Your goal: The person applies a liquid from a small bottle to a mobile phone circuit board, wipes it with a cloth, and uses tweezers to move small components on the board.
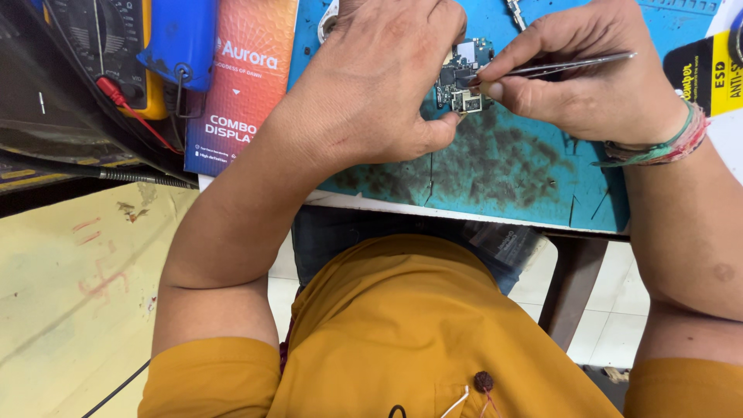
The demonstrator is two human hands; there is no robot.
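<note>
mustard-yellow shirt fills the bottom of the view, nearest the camera, with both bare forearms reaching up and away over a worn blue-green work mat. on that mat, between the two hands, sits a small dark circuit board, part hidden under the left hand. that hand lies palm down over the board's left side, thumb stretched right along its lower edge, fingers curled over the top, pinning it; the board lies just right of the palm. the right hand comes in from the right, wrist ringed with coloured thread bands, thumb and forefinger pinched shut on slim metal tweezers. the tweezers' long axis runs nearly level, tips pointing left at the board's right edge; whether the tips hold anything is too small to tell. the right hand is the nearer to that edge. a multimeter and a printed red box lie well apart at upper left.
</note>
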